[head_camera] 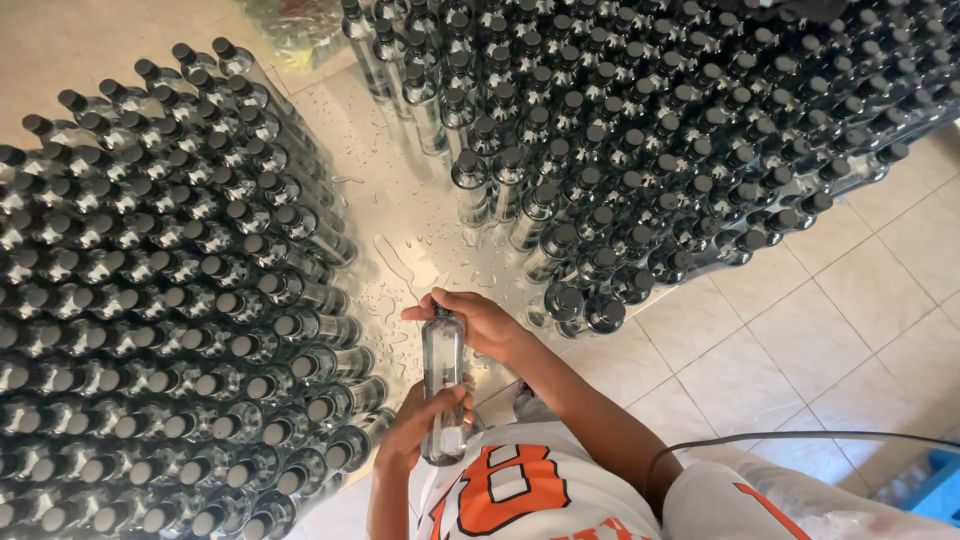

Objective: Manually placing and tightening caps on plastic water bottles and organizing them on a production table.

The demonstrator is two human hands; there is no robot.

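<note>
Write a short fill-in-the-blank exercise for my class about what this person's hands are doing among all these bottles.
1. Both hands hold one clear ____.
2. The right hand grips its ____ end, at the cap.
3. The left hand wraps its ____ part.
4. The massed bottles on the tiled floor all wear ____ caps.

Missing words: bottle; top; lower; black

Clear bottle [443, 385] in my grip, slender, glassy, its length running away from my chest. My left hand [415, 425] wraps the lower body. My right hand [480, 322] covers the top end, hiding it.
</note>
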